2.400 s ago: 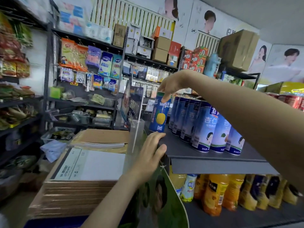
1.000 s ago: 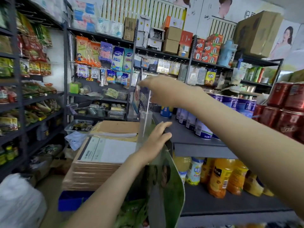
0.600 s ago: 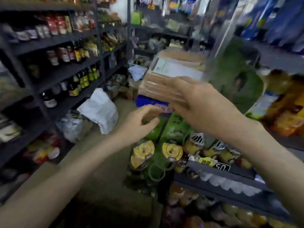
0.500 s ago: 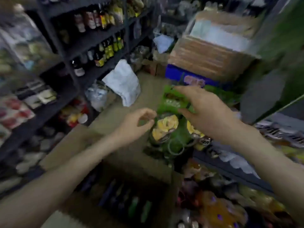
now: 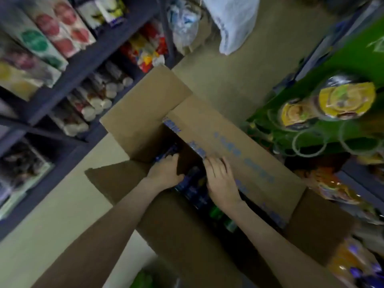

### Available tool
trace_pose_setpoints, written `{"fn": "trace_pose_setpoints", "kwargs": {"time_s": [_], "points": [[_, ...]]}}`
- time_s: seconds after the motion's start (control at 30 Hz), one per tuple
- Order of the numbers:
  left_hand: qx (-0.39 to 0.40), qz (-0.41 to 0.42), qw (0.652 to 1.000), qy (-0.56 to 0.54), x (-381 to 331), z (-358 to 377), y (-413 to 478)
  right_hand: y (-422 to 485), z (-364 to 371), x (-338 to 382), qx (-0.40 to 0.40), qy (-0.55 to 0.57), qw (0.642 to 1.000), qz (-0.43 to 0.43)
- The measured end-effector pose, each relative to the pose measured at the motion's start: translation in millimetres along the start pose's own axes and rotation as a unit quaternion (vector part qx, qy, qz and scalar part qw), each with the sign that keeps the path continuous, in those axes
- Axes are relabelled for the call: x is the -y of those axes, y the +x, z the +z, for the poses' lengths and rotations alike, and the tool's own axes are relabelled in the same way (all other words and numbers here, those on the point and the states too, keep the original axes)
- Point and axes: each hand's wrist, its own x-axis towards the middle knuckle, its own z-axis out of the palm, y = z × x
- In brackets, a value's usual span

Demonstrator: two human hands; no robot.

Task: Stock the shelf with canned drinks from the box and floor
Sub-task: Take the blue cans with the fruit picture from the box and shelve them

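Note:
An open cardboard box (image 5: 228,132) stands on the floor below me, its flaps spread out. Inside lie dark blue drink cans (image 5: 194,190) and a few green ones (image 5: 220,215). Both hands reach into the box. My left hand (image 5: 166,172) is down among the blue cans at the box's far end, its fingertips hidden behind a dark inner flap. My right hand (image 5: 222,181) lies over the cans next to the long printed flap. Motion blur hides whether either hand grips a can.
A dark shelf unit (image 5: 83,65) with packets and bottles runs along the left. A green snack display (image 5: 332,100) and lower shelves of orange packs stand on the right. A white bag (image 5: 234,21) lies on the floor beyond the box.
I left the blue can on the upper shelf, then my view swung down to the floor. Both hands dropped from shelf height into the open box.

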Motion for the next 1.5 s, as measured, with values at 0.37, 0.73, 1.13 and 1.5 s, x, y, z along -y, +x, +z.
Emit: {"fn": "trace_pose_setpoints", "kwargs": {"time_s": [0.37,0.73,1.13,1.5], "points": [[-0.207,0.055,0.973,-0.084,48.3,46.3,-16.3,66.5,121.2,5.8,0.177,-0.007,0.984,-0.018],[-0.275,0.075,0.958,-0.027,62.1,63.6,-12.5,121.9,145.9,10.5,0.287,-0.226,0.924,-0.112],[-0.199,-0.081,0.782,-0.585,32.2,32.9,-15.1,60.9,65.2,26.3,0.098,0.45,0.87,0.174],[-0.174,-0.043,0.671,-0.72,37.8,26.5,-24.0,79.6,72.4,10.7,0.154,0.571,0.794,0.141]]}}
